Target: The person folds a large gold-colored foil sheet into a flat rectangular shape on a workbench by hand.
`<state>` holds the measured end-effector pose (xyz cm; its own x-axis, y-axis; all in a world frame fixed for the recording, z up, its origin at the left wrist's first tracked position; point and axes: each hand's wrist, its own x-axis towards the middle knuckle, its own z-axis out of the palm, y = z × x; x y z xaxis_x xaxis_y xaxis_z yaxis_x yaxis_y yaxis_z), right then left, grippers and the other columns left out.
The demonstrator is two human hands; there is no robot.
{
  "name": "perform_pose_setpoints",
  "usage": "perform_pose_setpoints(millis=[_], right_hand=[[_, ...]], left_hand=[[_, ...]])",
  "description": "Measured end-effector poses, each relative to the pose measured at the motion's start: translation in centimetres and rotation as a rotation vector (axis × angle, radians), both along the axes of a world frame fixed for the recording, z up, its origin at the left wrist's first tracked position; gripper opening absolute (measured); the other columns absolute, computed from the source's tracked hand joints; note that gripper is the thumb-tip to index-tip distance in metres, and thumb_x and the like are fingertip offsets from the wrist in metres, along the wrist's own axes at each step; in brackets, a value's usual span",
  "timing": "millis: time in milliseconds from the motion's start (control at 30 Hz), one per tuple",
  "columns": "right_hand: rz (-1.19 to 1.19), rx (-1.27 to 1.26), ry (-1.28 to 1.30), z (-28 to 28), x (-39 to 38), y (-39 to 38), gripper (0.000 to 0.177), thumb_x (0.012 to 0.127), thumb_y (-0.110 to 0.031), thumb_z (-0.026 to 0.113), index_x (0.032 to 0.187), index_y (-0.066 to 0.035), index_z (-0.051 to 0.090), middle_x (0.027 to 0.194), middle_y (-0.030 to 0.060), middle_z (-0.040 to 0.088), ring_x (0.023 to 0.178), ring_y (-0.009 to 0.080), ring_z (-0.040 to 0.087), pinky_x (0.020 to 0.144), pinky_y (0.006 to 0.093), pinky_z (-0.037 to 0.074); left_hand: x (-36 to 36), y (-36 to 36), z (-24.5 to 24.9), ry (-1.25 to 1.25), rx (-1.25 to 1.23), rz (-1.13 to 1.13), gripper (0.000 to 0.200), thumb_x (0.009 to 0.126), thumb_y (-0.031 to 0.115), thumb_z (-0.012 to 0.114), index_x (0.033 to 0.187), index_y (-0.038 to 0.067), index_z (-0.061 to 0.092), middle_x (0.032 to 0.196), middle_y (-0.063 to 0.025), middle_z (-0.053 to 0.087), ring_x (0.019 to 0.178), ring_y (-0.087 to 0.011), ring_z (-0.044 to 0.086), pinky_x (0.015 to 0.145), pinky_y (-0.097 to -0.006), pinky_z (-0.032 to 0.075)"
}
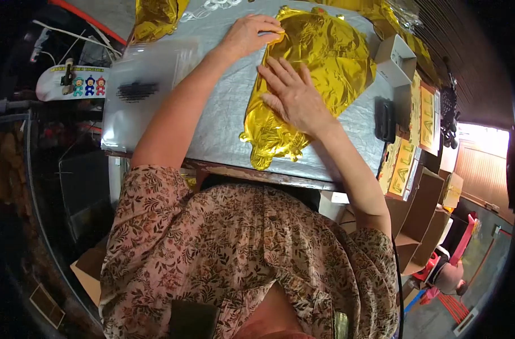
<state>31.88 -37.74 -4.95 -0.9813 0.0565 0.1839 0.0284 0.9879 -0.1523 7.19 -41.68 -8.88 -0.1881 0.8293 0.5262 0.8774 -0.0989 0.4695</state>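
A flat, crinkled gold foil balloon (pixel 336 68) lies across the silvery-grey table cover (pixel 223 113), with small tabs and knobs along its outline. My left hand (pixel 251 35) has its fingers pinched on the foil's upper left edge, where a bit of the edge is folded over. My right hand (pixel 297 100) rests flat on the middle left part of the foil, fingers spread.
Clear plastic sleeves (pixel 150 85) lie at the table's left. On the right are a white open box (pixel 394 61), a black case (pixel 385 120) and printed cartons (pixel 403 166). More gold foil (pixel 156 20) lies at the back. A person (pixel 450 278) is at far right.
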Motion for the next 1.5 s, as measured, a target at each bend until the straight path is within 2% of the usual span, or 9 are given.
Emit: perform_pose_setpoints(millis=[33, 333, 400, 467, 567, 667, 1100, 1367, 1500], right_hand=[[-0.002, 0.023, -0.012, -0.2, 0.3, -0.3, 0.063, 0.107, -0.051, 0.043, 0.155, -0.011, 0.043, 0.161, 0.0146, 0.040, 0.150, 0.0344, 0.035, 0.122, 0.0588, 0.024], [0.096, -0.079, 0.021, 0.4, 2.2, -1.8, 0.062, 0.105, -0.047, 0.050, 0.159, -0.022, 0.037, 0.164, 0.0081, 0.036, 0.150, 0.0330, 0.035, 0.122, 0.0590, 0.024], [0.103, -0.074, 0.027, 0.8, 1.8, -1.7, 0.063, 0.104, -0.047, 0.051, 0.160, -0.021, 0.037, 0.165, 0.0078, 0.035, 0.151, 0.0329, 0.035, 0.123, 0.0585, 0.024], [0.078, -0.062, 0.047, 0.7, 1.2, -1.5, 0.064, 0.104, -0.045, 0.051, 0.161, -0.021, 0.034, 0.168, 0.0064, 0.030, 0.152, 0.0336, 0.033, 0.124, 0.0585, 0.021], [0.093, -0.064, 0.017, 0.0, 0.3, -0.7, 0.064, 0.104, -0.046, 0.050, 0.161, -0.021, 0.034, 0.168, 0.0049, 0.031, 0.152, 0.0320, 0.033, 0.125, 0.0576, 0.020], [0.165, -0.061, -0.023, -0.4, 0.7, -0.7, 0.063, 0.104, -0.047, 0.048, 0.161, -0.022, 0.035, 0.167, 0.0036, 0.032, 0.152, 0.0303, 0.033, 0.126, 0.0567, 0.019], [0.144, 0.009, -0.069, 0.4, 1.5, -1.6, 0.064, 0.105, -0.048, 0.046, 0.161, -0.021, 0.034, 0.166, 0.0045, 0.034, 0.152, 0.0300, 0.033, 0.126, 0.0561, 0.018], [0.219, -0.115, -0.104, 1.0, 4.1, -3.6, 0.061, 0.104, -0.044, 0.051, 0.157, -0.017, 0.042, 0.166, 0.0079, 0.033, 0.152, 0.0311, 0.032, 0.126, 0.0525, 0.022], [0.239, -0.177, -0.108, 0.9, 5.1, -4.4, 0.060, 0.103, -0.041, 0.055, 0.156, -0.018, 0.044, 0.167, 0.0086, 0.032, 0.153, 0.0316, 0.031, 0.126, 0.0509, 0.023]], left_hand=[[0.0, 0.1, -0.1, -0.004, 0.001, 0.003, 0.025, 0.093, 0.027, 0.073, 0.115, 0.016, 0.078, 0.124, -0.0010, 0.072, 0.115, -0.0247, 0.066, 0.102, -0.0386, 0.052], [0.2, -0.1, -0.4, -0.015, -0.001, 0.017, 0.027, 0.093, 0.027, 0.073, 0.117, 0.014, 0.077, 0.124, -0.0024, 0.073, 0.116, -0.0262, 0.067, 0.101, -0.0394, 0.052], [0.0, 0.0, 0.2, 0.001, 0.003, 0.026, 0.027, 0.093, 0.027, 0.072, 0.117, 0.014, 0.077, 0.124, -0.0026, 0.073, 0.116, -0.0260, 0.067, 0.102, -0.0394, 0.052], [0.5, 0.1, 0.2, -0.137, 0.237, -0.147, 0.024, 0.087, 0.019, 0.076, 0.106, 0.004, 0.078, 0.110, -0.0154, 0.075, 0.104, -0.0328, 0.070, 0.093, -0.0409, 0.055], [0.2, 0.3, 0.2, -0.196, 0.040, -0.066, 0.020, 0.087, 0.016, 0.076, 0.105, 0.008, 0.080, 0.110, -0.0139, 0.075, 0.104, -0.0312, 0.071, 0.091, -0.0390, 0.056], [0.4, 0.0, 0.6, -0.222, 0.016, -0.067, 0.019, 0.086, 0.017, 0.076, 0.103, 0.008, 0.080, 0.110, -0.0131, 0.076, 0.103, -0.0310, 0.071, 0.090, -0.0384, 0.056], [1.1, -0.5, 1.8, -0.240, 0.026, -0.054, 0.019, 0.087, 0.018, 0.076, 0.102, 0.007, 0.080, 0.111, -0.0143, 0.076, 0.100, -0.0320, 0.072, 0.087, -0.0394, 0.056], [1.3, -0.8, 1.8, -0.332, -0.024, -0.022, 0.020, 0.088, 0.018, 0.076, 0.105, 0.007, 0.080, 0.114, -0.0159, 0.075, 0.103, -0.0325, 0.072, 0.089, -0.0393, 0.056], [0.5, -0.2, 0.8, -0.271, 0.026, -0.056, 0.020, 0.090, 0.020, 0.075, 0.104, 0.009, 0.081, 0.112, -0.0150, 0.076, 0.099, -0.0295, 0.072, 0.085, -0.0384, 0.057]])
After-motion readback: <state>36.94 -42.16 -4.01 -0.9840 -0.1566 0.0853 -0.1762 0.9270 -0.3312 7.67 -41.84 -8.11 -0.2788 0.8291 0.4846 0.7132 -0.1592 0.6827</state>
